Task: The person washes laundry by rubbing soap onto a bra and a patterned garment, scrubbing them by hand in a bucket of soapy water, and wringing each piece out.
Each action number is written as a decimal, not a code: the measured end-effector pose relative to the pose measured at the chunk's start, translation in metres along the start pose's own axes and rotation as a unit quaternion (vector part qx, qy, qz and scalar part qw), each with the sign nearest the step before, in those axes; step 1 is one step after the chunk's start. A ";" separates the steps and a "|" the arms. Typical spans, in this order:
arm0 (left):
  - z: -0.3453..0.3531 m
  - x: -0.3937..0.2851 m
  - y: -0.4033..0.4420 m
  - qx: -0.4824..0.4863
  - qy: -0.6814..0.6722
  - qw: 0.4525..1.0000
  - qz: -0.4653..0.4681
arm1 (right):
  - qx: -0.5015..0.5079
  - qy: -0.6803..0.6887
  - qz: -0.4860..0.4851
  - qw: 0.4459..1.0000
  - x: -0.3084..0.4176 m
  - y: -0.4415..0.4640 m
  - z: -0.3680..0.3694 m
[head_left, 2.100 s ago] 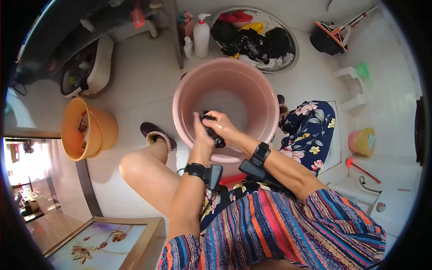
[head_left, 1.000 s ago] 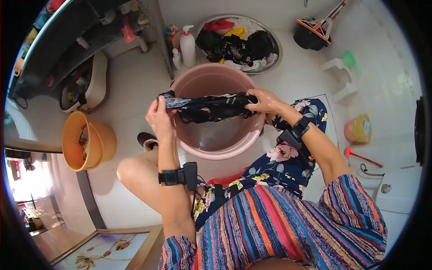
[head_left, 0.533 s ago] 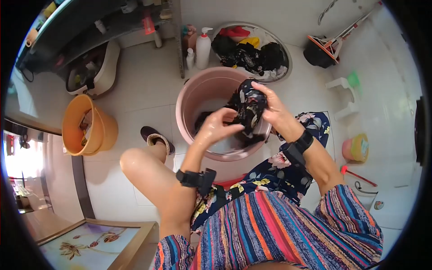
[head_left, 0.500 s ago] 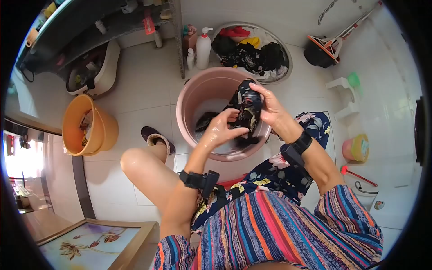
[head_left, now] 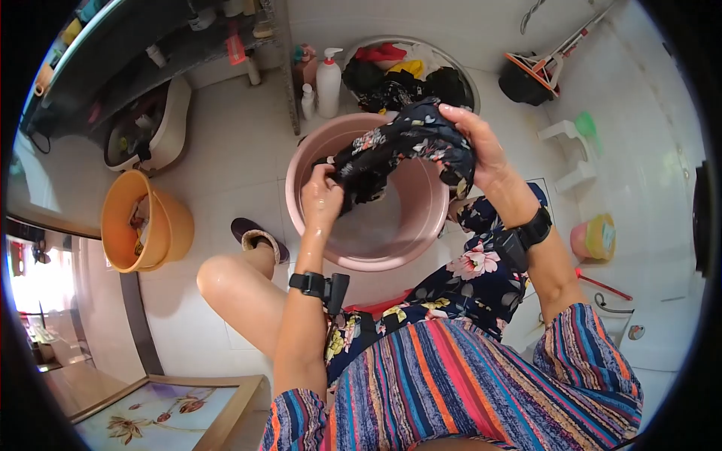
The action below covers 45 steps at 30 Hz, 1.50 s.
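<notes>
A wet black floral garment [head_left: 391,146] is stretched between my two hands, above a pink bucket [head_left: 297,214]. My left hand [head_left: 323,197] has its fingers curled around the garment's left end, near the bucket's left rim. On the other side, my right hand [head_left: 481,146] grips the bunched right end, thumb on top, higher up and past the right rim. The fingers of that hand are partly hidden behind the cloth. Cloudy water [head_left: 368,233] shows at the bottom of the bucket, below the garment.
Behind the bucket stands a metal basin [head_left: 472,94] heaped with clothes, beside a white pump bottle [head_left: 329,84]. An orange bucket [head_left: 169,225] is at the left. At the right are a white stool [head_left: 575,154], a dustpan [head_left: 526,79] and a small pink-yellow pail [head_left: 594,239].
The garment has come up out of the bucket and is spread sideways. My left hand has moved left and closed on it; my right hand has moved right with its end.
</notes>
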<state>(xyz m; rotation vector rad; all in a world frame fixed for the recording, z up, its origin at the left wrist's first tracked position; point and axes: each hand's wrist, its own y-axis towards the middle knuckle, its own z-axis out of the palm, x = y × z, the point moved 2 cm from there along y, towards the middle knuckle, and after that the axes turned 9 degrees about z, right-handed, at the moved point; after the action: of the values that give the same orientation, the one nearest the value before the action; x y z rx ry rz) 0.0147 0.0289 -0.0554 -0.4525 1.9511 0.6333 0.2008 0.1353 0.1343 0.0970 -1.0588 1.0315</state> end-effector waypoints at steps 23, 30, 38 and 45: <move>-0.025 -0.027 0.010 0.270 -0.002 0.961 -0.060 | -0.105 -0.195 -0.023 0.975 -0.001 0.051 -0.026; -0.011 -0.032 -0.008 0.278 -0.256 0.925 0.033 | -0.103 -0.172 -0.056 0.978 0.000 0.041 -0.033; 0.022 -0.026 -0.025 0.320 -0.268 0.907 -0.060 | -0.048 -0.137 -0.067 0.987 0.012 0.024 0.001; 0.042 -0.008 -0.035 0.305 -0.075 0.946 0.085 | -0.025 -0.089 -0.076 0.993 0.027 0.015 -0.001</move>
<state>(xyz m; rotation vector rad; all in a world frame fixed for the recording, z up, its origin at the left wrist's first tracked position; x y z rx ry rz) 0.0676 0.0271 -0.0718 0.1483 1.9297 0.1350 0.1930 0.1615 0.1486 0.2287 -1.2187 0.8698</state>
